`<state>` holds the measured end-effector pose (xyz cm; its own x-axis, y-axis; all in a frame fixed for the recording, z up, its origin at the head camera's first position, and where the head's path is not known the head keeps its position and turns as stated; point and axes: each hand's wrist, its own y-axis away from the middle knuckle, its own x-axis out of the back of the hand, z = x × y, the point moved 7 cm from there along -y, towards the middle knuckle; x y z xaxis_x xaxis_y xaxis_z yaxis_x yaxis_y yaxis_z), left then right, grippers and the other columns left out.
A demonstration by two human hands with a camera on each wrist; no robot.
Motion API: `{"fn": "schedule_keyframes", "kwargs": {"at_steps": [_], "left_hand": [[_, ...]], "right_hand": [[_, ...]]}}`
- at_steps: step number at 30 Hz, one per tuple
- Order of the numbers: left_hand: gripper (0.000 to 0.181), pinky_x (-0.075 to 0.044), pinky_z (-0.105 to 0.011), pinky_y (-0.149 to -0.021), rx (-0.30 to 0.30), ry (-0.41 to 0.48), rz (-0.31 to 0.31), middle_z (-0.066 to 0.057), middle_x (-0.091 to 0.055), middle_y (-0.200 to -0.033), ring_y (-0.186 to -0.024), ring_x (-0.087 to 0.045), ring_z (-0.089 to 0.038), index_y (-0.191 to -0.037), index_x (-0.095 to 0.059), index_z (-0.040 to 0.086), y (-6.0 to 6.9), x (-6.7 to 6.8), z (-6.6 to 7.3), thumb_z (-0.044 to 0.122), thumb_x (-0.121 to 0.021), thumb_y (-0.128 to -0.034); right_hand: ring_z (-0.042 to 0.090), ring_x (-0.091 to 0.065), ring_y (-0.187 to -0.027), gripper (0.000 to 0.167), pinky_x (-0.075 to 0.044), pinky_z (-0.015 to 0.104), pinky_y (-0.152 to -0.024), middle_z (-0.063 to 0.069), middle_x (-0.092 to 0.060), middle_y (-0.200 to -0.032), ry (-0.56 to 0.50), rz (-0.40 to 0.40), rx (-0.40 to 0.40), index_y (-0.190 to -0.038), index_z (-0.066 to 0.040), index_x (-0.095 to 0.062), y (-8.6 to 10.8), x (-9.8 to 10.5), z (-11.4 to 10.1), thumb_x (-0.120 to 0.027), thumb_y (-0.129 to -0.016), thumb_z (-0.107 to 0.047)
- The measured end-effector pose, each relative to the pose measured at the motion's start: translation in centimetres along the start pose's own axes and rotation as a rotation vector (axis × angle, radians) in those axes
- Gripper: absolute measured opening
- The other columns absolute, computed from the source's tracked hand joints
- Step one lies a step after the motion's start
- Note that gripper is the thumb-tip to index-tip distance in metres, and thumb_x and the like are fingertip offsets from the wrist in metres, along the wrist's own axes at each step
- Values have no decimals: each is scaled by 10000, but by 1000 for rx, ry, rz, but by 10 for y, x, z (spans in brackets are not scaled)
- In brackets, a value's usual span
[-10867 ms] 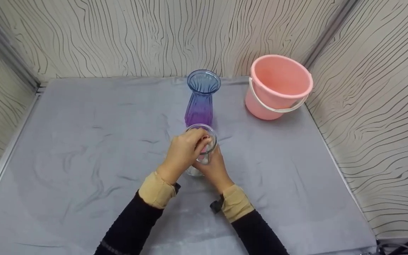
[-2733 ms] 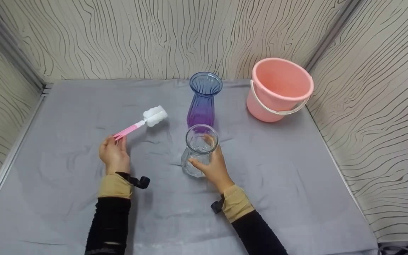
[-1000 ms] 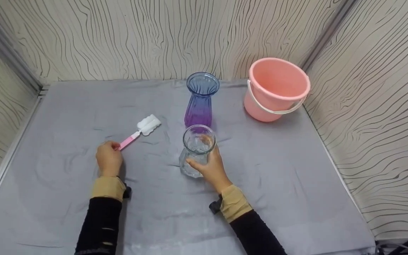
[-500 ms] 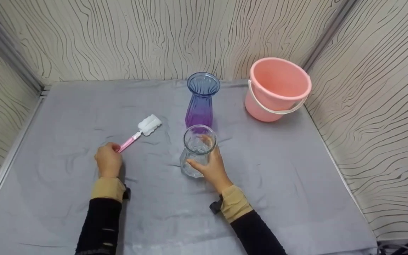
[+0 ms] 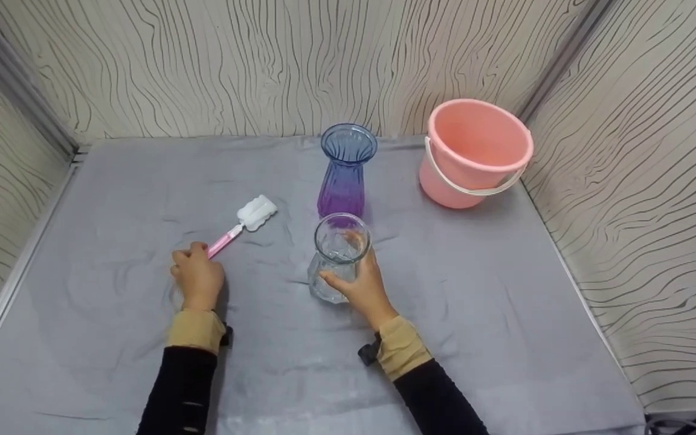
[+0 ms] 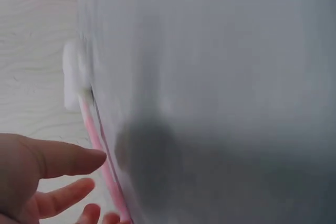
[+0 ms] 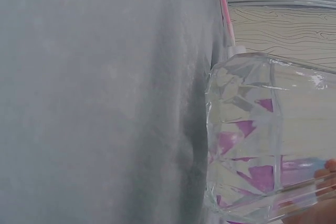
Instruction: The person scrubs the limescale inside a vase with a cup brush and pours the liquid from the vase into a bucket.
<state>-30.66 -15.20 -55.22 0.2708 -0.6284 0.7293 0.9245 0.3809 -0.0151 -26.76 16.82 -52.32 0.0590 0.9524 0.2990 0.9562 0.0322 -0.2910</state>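
Observation:
A sponge brush (image 5: 257,212) with a white head and pink handle lies on the grey cloth at left. My left hand (image 5: 198,275) is at the handle's end. In the left wrist view its fingers (image 6: 65,198) and thumb are spread and not closed round the handle (image 6: 100,145); whether they touch it is unclear. My right hand (image 5: 365,290) grips the clear glass vase (image 5: 330,284) by its side, thumb at the front and fingers behind. That vase stands upright on the cloth, its faceted base (image 7: 236,145) filling much of the right wrist view.
Right behind the clear vase stands a blue-purple glass vase (image 5: 345,181). A pink bucket (image 5: 447,181) with a white handle is at the back right. Patterned wall panels (image 5: 215,66) enclose the back and sides of the cloth-covered table (image 5: 475,338).
The brush came out of the clear vase and was laid on the cloth at left. My left hand has since loosened from its handle and shifted slightly right. My right hand keeps its hold.

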Motion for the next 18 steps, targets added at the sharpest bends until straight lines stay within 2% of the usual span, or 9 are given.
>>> {"fn": "schedule_keyframes", "kwargs": {"at_steps": [3,5,7,9,11,15,18], "left_hand": [[391,-367,-593,-957,-76,20,52,-373,-435,-1295,-1197,-359,-568,-1246,-584,-102,7,-3,14,-62,-591,-857],[410,-342,-602,-1004,-157,63,83,-366,-440,-1308,-1251,-318,-574,-1225,-600,-99,13,-7,25,-75,-651,-818],[437,-308,-615,-1052,-248,110,86,-351,-438,-1332,-1293,-297,-566,-1217,-602,-87,20,-11,38,-86,-690,-790],[487,-271,-619,-1087,-333,166,62,-328,-434,-1356,-1312,-297,-548,-1240,-587,-67,28,-18,50,-102,-707,-769],[559,-268,-613,-1089,-389,222,28,-306,-437,-1361,-1300,-330,-525,-1285,-561,-37,38,-26,61,-121,-704,-752],[717,-322,-607,-1077,-423,312,-58,-304,-442,-1344,-1264,-395,-508,-1365,-494,-12,56,-45,75,-180,-682,-694],[815,-338,-607,-1107,-444,349,-185,-312,-402,-1382,-1307,-377,-499,-1403,-442,-5,70,-62,83,-216,-686,-655]], "right_hand": [[308,-396,-1429,871,-320,480,-1176,145,-428,-1522,13,-3,0,-1490,-64,-369,0,0,1,-881,-799,-196],[299,-400,-1425,856,-322,492,-1172,138,-439,-1512,21,-6,6,-1483,-77,-374,-1,0,1,-877,-806,-225],[290,-407,-1418,848,-319,507,-1169,135,-451,-1499,29,-4,11,-1479,-98,-380,0,0,1,-875,-808,-254],[283,-414,-1411,851,-320,518,-1163,135,-455,-1493,31,-2,14,-1478,-114,-384,0,1,1,-878,-802,-267],[277,-421,-1403,852,-324,517,-1158,128,-459,-1488,33,2,19,-1474,-124,-390,0,1,1,-882,-795,-271],[277,-427,-1398,859,-334,490,-1160,114,-463,-1483,34,7,29,-1476,-110,-394,0,1,1,-888,-789,-258],[291,-425,-1401,860,-329,476,-1169,125,-468,-1480,36,5,22,-1477,-80,-389,0,0,0,-886,-793,-241]]}}
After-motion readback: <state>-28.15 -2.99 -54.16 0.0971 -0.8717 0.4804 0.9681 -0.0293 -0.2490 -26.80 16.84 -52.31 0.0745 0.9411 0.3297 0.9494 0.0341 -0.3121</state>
